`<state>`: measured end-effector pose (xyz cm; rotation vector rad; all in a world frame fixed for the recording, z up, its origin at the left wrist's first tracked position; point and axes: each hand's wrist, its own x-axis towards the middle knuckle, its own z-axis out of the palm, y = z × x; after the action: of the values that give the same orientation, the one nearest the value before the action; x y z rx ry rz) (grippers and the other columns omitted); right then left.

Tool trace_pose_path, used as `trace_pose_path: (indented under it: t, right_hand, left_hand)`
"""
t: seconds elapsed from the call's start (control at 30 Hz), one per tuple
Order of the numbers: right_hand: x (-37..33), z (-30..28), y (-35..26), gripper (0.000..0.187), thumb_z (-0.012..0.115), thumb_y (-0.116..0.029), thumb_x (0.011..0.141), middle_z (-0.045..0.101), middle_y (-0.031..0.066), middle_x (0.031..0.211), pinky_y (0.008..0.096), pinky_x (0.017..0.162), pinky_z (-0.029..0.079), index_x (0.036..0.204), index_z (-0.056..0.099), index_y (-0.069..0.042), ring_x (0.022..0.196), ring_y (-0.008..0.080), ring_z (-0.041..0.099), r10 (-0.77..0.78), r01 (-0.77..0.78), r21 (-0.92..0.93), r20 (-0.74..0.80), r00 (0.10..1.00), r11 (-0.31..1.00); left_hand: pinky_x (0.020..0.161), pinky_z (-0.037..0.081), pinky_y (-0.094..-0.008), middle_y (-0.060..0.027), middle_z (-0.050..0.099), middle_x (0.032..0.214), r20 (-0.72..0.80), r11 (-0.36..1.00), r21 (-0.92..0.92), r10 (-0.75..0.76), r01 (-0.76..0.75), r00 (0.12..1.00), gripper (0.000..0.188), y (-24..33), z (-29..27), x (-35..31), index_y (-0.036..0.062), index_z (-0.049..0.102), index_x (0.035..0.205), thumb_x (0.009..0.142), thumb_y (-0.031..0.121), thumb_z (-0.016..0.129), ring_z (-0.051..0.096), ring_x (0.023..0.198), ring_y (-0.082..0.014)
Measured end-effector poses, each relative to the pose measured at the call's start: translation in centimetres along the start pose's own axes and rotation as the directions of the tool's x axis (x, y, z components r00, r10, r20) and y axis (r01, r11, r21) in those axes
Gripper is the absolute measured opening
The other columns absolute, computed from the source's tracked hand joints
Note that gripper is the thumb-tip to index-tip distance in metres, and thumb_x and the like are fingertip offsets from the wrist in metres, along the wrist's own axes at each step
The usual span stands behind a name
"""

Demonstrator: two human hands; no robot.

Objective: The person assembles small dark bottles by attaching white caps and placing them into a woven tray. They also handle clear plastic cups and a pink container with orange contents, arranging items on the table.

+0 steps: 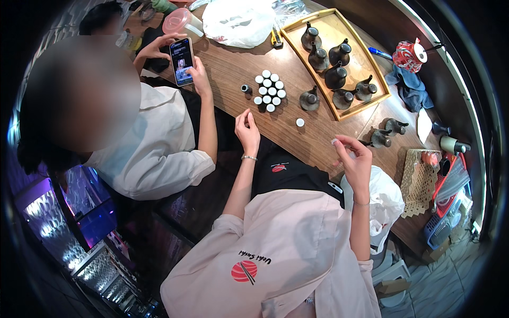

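My left hand [247, 131] is over the near table edge, thumb and fingers pressed together; anything between them is too small to make out. My right hand [355, 161] pinches a small white piece [334, 141] between thumb and fingertips, near the table's edge. Ahead of both hands is a tight cluster of small white-capped bottles [270, 91]. Beside it stands a small dark bottle [246, 90] without a white top. A single round white cap [300, 122] sits apart; whether a bottle is under it I cannot tell. One dark spouted jug [309, 99] stands between the cluster and the tray.
Several dark jugs stand on a wooden tray [361, 113]; two more jugs [380, 138] are near my right hand. Left of me, a person [154, 132] holds a phone [182, 62]. A utility knife [276, 38], white plastic bags [238, 21], blue cloth [415, 95] and baskets [437, 232] lie around.
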<state>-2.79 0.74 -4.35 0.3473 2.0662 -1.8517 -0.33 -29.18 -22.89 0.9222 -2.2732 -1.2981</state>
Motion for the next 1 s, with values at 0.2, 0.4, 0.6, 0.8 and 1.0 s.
trace_pose_path:
  t: [0.2,0.4,0.6,0.8,1.0]
  right_hand:
    - [-0.3,-0.5,0.8,0.019,0.07,-0.007,0.098,0.073,0.0076,0.103,0.0234,0.056,0.057,0.114,0.072,0.005,0.076,0.0055,0.065,0.0,0.0,0.013,0.019,1.0,1.0]
    - [-0.4,-0.5,0.8,0.021,0.07,-0.008,0.099,0.073,0.008,0.103,0.0239,0.056,0.057,0.115,0.072,0.005,0.078,0.0068,0.067,-0.003,0.003,0.023,0.018,1.0,1.0]
    - [-0.5,-0.5,0.6,0.02,0.07,-0.008,0.099,0.073,0.0082,0.103,0.024,0.055,0.057,0.114,0.072,0.005,0.08,0.0078,0.067,0.004,-0.004,0.002,0.006,1.0,1.0]
    - [-0.3,-0.6,0.9,0.02,0.07,-0.008,0.099,0.073,0.0077,0.102,0.0235,0.055,0.057,0.114,0.072,0.005,0.08,0.0072,0.066,-0.009,0.009,0.005,0.012,1.0,1.0]
    - [-0.3,-0.4,1.1,0.019,0.071,-0.009,0.097,0.072,0.0056,0.099,0.023,0.053,0.055,0.112,0.073,0.004,0.067,0.0022,0.056,-0.02,0.02,0.0,-0.006,1.0,1.0]
  left_hand:
    - [0.067,0.055,-0.0315,-0.0117,0.067,0.114,0.031,0.996,0.041,0.08,-0.081,0.996,0.03,0.0,1.0,2.8,-0.0023,0.068,0.126,0.1,0.012,0.067,0.064,0.077,-0.0177]
    - [0.071,0.057,-0.0335,-0.0134,0.065,0.117,0.07,0.988,0.111,0.102,-0.11,0.992,0.043,0.8,1.2,4.7,-0.0014,0.063,0.134,0.096,0.015,0.074,0.068,0.08,-0.0198]
    - [0.074,0.057,-0.0335,-0.0141,0.063,0.118,0.079,0.986,0.164,0.025,-0.038,0.997,0.057,0.9,1.4,5.8,0.0014,0.058,0.14,0.091,0.021,0.081,0.068,0.076,-0.0188]
    - [0.076,0.056,-0.0336,-0.0134,0.064,0.118,0.074,0.99,0.125,0.059,-0.068,0.996,0.054,1.2,1.8,6.9,0.0041,0.063,0.136,0.09,0.025,0.082,0.069,0.077,-0.0177]
    - [0.074,0.055,-0.0343,-0.0115,0.063,0.117,0.067,0.972,0.174,0.147,-0.156,0.987,0.046,1.4,2.1,8.1,0.0005,0.067,0.127,0.091,0.025,0.081,0.065,0.073,-0.0173]
